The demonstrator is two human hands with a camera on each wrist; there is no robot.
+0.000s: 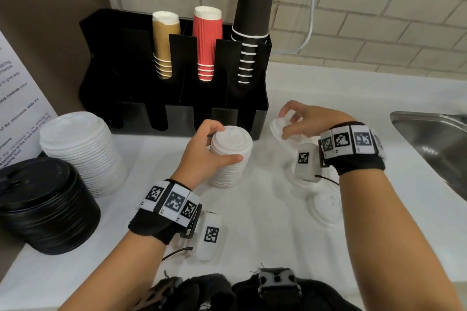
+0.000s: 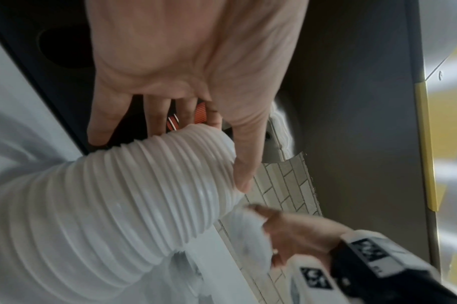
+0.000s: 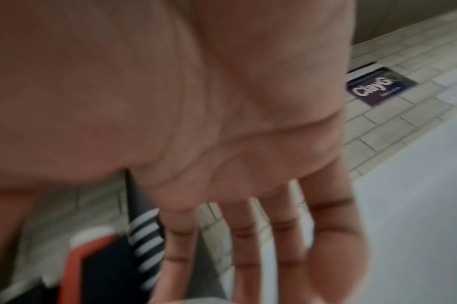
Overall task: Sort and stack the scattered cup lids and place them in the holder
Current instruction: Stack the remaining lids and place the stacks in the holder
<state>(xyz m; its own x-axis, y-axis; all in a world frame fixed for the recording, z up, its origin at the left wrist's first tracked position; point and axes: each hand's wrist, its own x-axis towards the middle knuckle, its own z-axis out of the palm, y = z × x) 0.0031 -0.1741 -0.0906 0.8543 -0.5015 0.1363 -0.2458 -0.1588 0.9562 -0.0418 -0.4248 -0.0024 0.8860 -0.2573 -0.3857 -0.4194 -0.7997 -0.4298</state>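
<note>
White countertop (image 1: 265,247) is filling the head view, with a pale brick wall (image 1: 379,7) running behind it and a steel sink (image 1: 434,144) showing at three o'clock. At eleven o'clock a black holder (image 1: 141,88) is standing against the wall, carrying sleeves of gold cups (image 1: 164,45), red cups (image 1: 206,43) and black cups (image 1: 249,33) in its upper slots. Two larger piles are sitting at nine o'clock: a stack of wide white lids (image 1: 80,151) and, just in front of it, a stack of black lids (image 1: 43,204).

Near the centre, the left hand (image 1: 204,156) is wrapping its fingers and thumb around the upper part of a tall stack of small white lids (image 1: 230,156), which is standing on the counter just in front of the holder; the left wrist view is showing the thumb lying against the ribbed side of that stack (image 2: 134,195). At one o'clock the right hand (image 1: 310,118) is curling over a few loose white lids (image 1: 280,126) lying beside the holder's right end, thumb and forefinger bent toward them; whether they are actually pinching one I cannot tell, and the right wrist view is too blurred to help. Another single white lid (image 1: 326,207) is lying flat at four o'clock, under the right forearm.
</note>
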